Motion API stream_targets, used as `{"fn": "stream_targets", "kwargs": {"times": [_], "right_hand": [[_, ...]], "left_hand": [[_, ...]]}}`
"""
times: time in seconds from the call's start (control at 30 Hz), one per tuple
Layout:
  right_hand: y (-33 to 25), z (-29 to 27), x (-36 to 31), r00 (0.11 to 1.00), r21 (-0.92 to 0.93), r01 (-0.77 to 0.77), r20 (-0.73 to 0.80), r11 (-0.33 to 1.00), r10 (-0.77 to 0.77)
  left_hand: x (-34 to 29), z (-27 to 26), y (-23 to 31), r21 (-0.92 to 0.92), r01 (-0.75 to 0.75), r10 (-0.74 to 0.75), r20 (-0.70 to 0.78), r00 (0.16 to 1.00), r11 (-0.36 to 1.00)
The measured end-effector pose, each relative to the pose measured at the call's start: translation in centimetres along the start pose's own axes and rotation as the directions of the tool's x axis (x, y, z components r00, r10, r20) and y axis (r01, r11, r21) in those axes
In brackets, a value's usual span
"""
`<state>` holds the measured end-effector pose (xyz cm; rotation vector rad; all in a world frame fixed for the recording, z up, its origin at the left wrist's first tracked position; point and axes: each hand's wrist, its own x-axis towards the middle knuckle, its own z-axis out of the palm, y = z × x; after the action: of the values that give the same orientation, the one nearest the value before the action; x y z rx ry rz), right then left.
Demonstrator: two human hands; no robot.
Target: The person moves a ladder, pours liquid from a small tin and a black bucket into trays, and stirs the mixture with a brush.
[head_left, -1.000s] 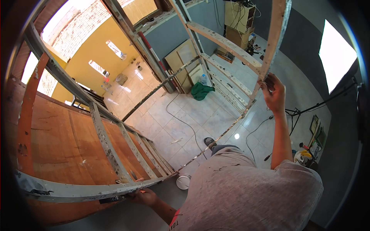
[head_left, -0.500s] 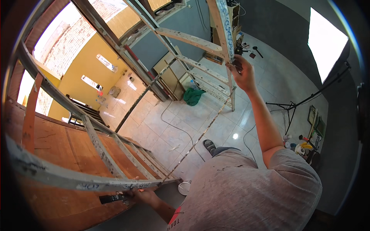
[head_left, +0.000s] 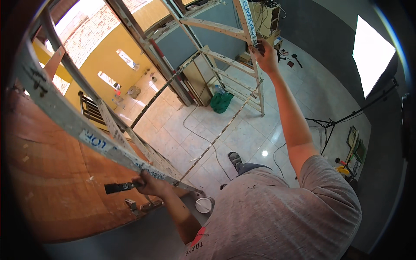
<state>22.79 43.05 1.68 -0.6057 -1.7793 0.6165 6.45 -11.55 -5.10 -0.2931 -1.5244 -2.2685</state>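
Observation:
A paint-spotted metal stepladder (head_left: 113,152) stands spread around me, one half on the left and the other ahead to the right. My left hand (head_left: 151,184) is closed around a paintbrush (head_left: 118,187) with dark bristles and rests against the lower part of the left-hand rail. The brush points left, over a brown wooden panel (head_left: 56,186). Raised ahead, my right hand (head_left: 266,56) has its fingers closed on the right-hand rail (head_left: 247,21). Two thin spreader bars (head_left: 208,151) link the ladder halves.
A round white tub (head_left: 203,205) sits by the left ladder foot. A cable (head_left: 212,149) crosses the tiled floor. Behind the far ladder legs lies a green bag (head_left: 221,102). On the right are a light stand (head_left: 331,123) and several tools (head_left: 353,156).
My left hand has moved up and left in view, bringing the paintbrush out more plainly. The left ladder half now appears steeper, and my right hand sits slightly higher. The whole view has shifted.

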Motion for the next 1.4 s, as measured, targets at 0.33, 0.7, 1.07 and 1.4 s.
{"fn": "stream_targets", "kwargs": {"times": [0.33, 0.7, 1.07, 1.4], "right_hand": [[1.5, -1.0, 0.1, 0.998, -0.12, 0.042, 0.048, 0.992, -0.036], [2.0, -2.9, 0.0, 0.987, -0.182, -0.019, 0.154, 0.983, 0.048], [2.0, -1.7, 0.4, 0.981, -0.239, 0.155, 0.149, 0.959, -0.121], [2.2, -2.4, 0.3, 0.973, -0.263, 0.167, 0.202, 0.95, -0.115]], "left_hand": [[0.1, 1.4, 2.2, -0.17, -0.018, 0.027, 0.047, 0.999, 0.985], [1.1, 2.8, 4.5, -0.169, -0.09, 0.093, 0.009, 0.996, 0.981], [4.2, 3.4, 2.6, -0.089, -0.119, 0.11, -0.096, 0.989, 0.989], [3.3, 1.8, 0.9, -0.149, -0.096, 0.08, -0.113, 0.99, 0.984]]}}
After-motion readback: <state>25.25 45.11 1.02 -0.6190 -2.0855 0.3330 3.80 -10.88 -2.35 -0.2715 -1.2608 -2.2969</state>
